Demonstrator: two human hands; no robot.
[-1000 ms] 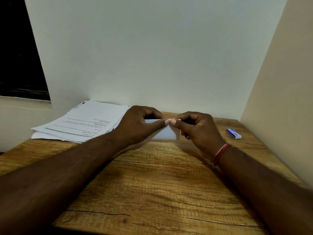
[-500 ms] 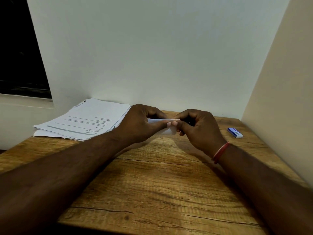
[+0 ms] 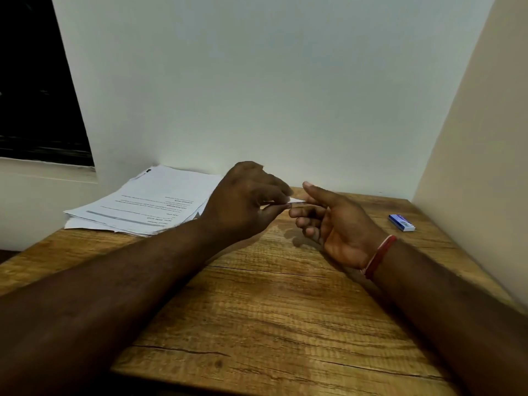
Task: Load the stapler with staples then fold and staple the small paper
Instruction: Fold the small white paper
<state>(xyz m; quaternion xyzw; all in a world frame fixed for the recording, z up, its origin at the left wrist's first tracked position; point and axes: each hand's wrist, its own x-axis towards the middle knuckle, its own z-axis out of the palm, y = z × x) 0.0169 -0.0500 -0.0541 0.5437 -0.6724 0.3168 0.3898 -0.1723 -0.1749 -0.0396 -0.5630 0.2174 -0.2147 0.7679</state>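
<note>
Right hand (image 3: pixel 338 227) opened, paper (image 3: pixel 296 200) tip pointing right

The tabletop (image 3: pixel 271 310) is closed in by the back wall (image 3: pixel 271 95) and by the side wall (image 3: pixel 480 167) on the right. A stack of papers (image 3: pixel 148 201) fills the far left corner, and a small blue box (image 3: pixel 401 222) lies near the side wall. Between them the left hand (image 3: pixel 245 201) and right hand (image 3: pixel 340 227) occupy the middle. The near wood between the forearms is open.
</note>
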